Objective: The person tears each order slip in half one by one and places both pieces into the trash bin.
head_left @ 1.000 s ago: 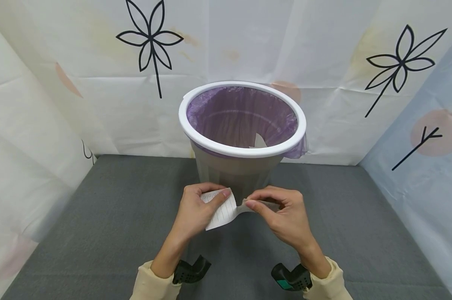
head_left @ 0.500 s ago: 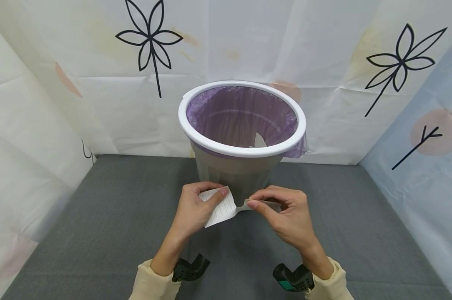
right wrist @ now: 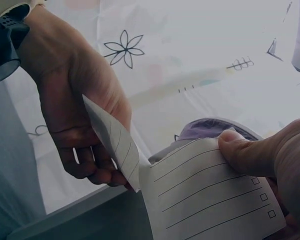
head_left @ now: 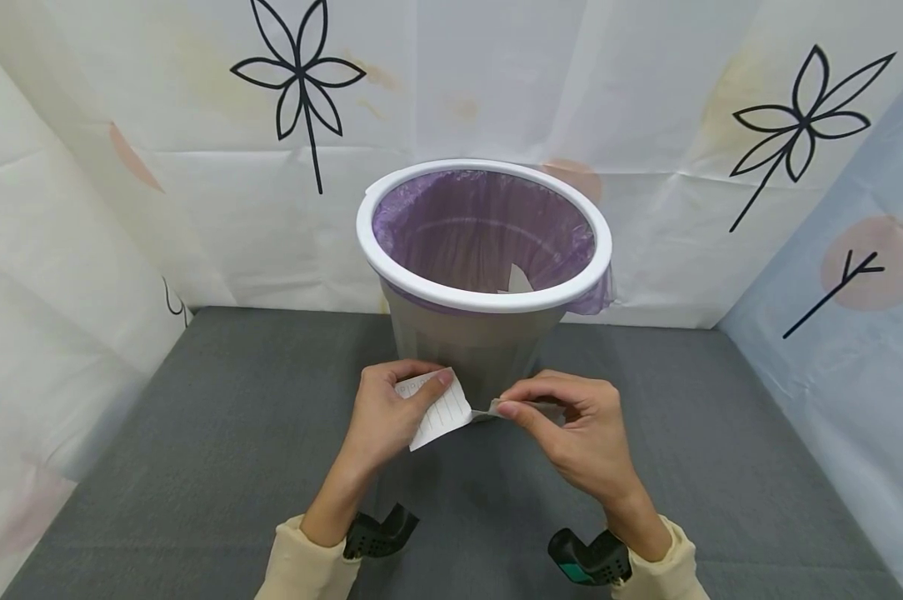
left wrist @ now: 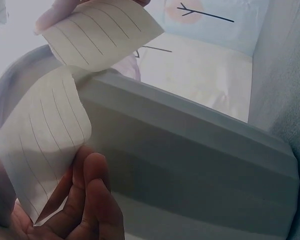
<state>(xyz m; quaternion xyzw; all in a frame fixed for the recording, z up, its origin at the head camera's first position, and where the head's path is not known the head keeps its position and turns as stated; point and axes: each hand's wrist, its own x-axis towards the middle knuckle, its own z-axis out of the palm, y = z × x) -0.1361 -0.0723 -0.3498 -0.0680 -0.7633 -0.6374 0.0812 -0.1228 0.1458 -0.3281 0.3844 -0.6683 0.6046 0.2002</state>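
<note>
A lined sheet of paper (head_left: 444, 415) with small checkboxes is stretched between the two hands, partly torn across its middle. Its halves meet at a narrow strip, with a ragged torn edge showing in the left wrist view. My left hand (head_left: 386, 410) pinches one half (left wrist: 47, 135), thumb on top and fingers beneath. My right hand (head_left: 571, 429) pinches the other half (right wrist: 205, 192) between thumb and fingers. Both hands are just in front of the waste bin (head_left: 466, 342), which has a white rim and a purple liner bag (head_left: 451, 217).
Inside the bin lies a white paper scrap (head_left: 520, 279). The bin stands on a grey cloth-covered table (head_left: 234, 433), near the back. White printed fabric (head_left: 451, 83) hangs behind, with more at both sides. Each wrist wears a black camera (head_left: 382, 532).
The two hands have drawn slightly apart, the left one up and leftward, the right one rightward. The strip between the paper halves looks thinner. The bin has not moved.
</note>
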